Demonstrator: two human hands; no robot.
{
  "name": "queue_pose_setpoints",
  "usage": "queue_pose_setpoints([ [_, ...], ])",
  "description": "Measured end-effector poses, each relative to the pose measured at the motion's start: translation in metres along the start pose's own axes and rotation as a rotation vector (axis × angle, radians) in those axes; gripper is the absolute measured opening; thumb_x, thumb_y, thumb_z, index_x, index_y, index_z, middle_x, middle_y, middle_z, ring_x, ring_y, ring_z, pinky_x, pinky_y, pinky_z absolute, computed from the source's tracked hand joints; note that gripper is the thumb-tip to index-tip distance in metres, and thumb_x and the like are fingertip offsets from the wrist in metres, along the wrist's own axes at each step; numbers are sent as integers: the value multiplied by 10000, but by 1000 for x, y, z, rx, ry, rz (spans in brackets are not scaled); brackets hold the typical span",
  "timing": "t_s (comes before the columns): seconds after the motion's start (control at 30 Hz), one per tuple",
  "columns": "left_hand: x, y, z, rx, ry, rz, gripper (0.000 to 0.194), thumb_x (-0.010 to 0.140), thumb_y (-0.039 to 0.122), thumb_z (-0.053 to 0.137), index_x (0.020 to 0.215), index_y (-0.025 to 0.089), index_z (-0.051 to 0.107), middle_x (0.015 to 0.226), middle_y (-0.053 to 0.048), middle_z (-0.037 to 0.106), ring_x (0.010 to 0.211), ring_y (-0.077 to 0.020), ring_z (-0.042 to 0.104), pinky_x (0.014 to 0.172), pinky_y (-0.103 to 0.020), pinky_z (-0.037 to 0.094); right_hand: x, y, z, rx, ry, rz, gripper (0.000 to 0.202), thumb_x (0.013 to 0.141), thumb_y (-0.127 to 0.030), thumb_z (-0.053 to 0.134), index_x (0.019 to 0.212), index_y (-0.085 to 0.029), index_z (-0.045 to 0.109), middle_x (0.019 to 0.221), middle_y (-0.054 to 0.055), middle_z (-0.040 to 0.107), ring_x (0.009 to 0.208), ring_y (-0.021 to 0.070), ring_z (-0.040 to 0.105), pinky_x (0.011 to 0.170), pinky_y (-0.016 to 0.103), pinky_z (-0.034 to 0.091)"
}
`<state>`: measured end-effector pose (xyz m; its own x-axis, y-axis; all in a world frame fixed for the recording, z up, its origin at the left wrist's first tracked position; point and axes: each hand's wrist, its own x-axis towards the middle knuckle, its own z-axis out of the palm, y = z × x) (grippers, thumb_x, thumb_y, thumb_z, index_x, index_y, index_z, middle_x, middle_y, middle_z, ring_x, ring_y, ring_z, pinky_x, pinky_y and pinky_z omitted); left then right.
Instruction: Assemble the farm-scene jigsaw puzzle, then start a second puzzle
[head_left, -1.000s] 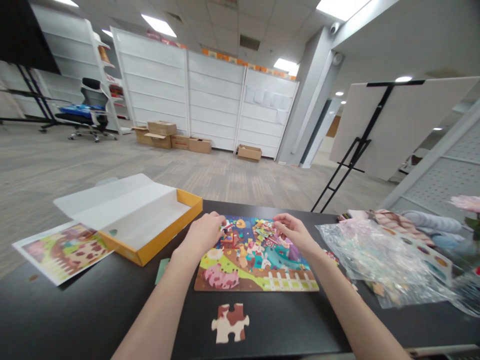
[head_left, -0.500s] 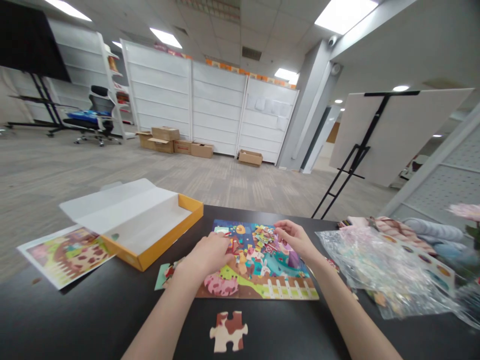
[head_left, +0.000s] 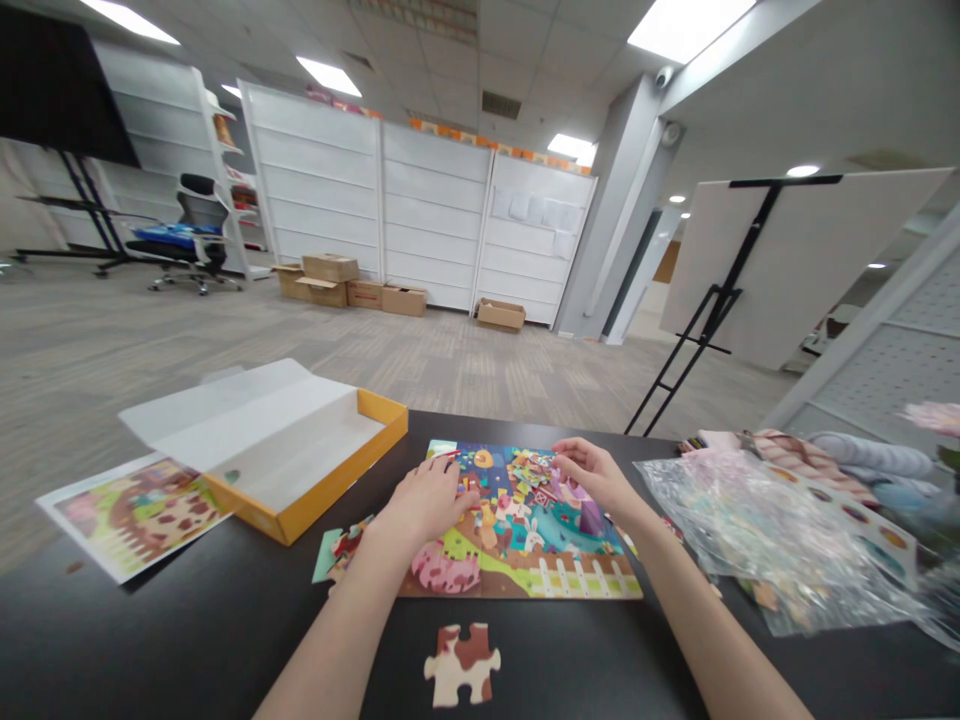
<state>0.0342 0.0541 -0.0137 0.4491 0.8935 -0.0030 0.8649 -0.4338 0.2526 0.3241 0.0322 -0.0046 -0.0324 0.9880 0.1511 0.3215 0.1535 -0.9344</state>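
Observation:
A colourful jigsaw puzzle [head_left: 517, 540] with farm animals and a white fence lies on the black table. My left hand [head_left: 427, 500] rests palm down over its left side, fingers stretched, thumb apart. A pale green puzzle piece [head_left: 442, 447] shows at the far left corner, just past those fingertips. Over the far right edge is my right hand [head_left: 592, 475], fingers loosely curved and thumb spread, with nothing visible in it. Loose pieces [head_left: 531, 467] are heaped on the puzzle between the hands. A brown-and-cream puzzle piece [head_left: 462, 664] lies alone in front.
An open yellow box [head_left: 341, 484] stands at the left, beside a printed picture sheet [head_left: 135, 510]. More loose pieces [head_left: 337, 552] lie by my left forearm. A crumpled clear plastic bag [head_left: 780, 530] and rolled cloths [head_left: 862, 460] occupy the right side of the table.
The pale green piece has moved away from me, to the far left corner of the puzzle. My left hand has shifted slightly; my right hand stays nearly in place.

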Motion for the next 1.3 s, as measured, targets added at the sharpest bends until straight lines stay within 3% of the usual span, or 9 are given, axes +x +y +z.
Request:
queue_pose_setpoints([
  [0.3,-1,5,-2,37,-9,-14,570,953,525,401,1319,128,583,1472,-216,490,1350,-358,469,1066,-499,412,1,-4,-9,-42,62,-16,440,748,-561,726,980,-200,627,741,6,649,615,148,603,551,270,457],
  [0.5,0,4,0,46,-8,-16,554,948,536,401,1326,170,575,1474,-198,492,1353,-359,460,1042,-498,427,2,-2,-33,-94,176,-44,449,748,-572,716,983,-199,631,757,25,674,632,155,610,553,269,464],
  [0.7,-1,4,-1,31,-12,-17,530,942,513,423,1319,173,577,1498,-195,469,1370,-361,440,1056,-511,412,2,12,-49,-400,313,-113,285,816,-481,637,889,-206,649,753,47,694,651,187,626,631,323,488],
  [0.87,-2,4,-4,18,-24,-8,563,929,526,447,1336,155,566,1495,-209,467,1343,-377,465,1023,-528,443,1,21,-28,-734,187,-160,177,885,-373,572,873,-231,678,779,45,711,683,205,635,670,334,475],
  [1.1,-3,3,-5,24,-27,14,535,926,525,465,1289,159,607,1468,-212,495,1303,-383,496,995,-542,461,-1,24,19,-857,72,-304,361,870,-453,661,1142,-217,650,1212,125,643,1123,299,582,963,409,454],
  [1.3,-6,7,-10,35,-39,3,527,934,516,464,1303,167,603,1459,-196,509,1316,-367,492,1019,-532,454,3,27,26,-817,-21,-285,268,890,-369,647,1096,-198,675,1027,92,698,934,237,648,863,353,486],
])
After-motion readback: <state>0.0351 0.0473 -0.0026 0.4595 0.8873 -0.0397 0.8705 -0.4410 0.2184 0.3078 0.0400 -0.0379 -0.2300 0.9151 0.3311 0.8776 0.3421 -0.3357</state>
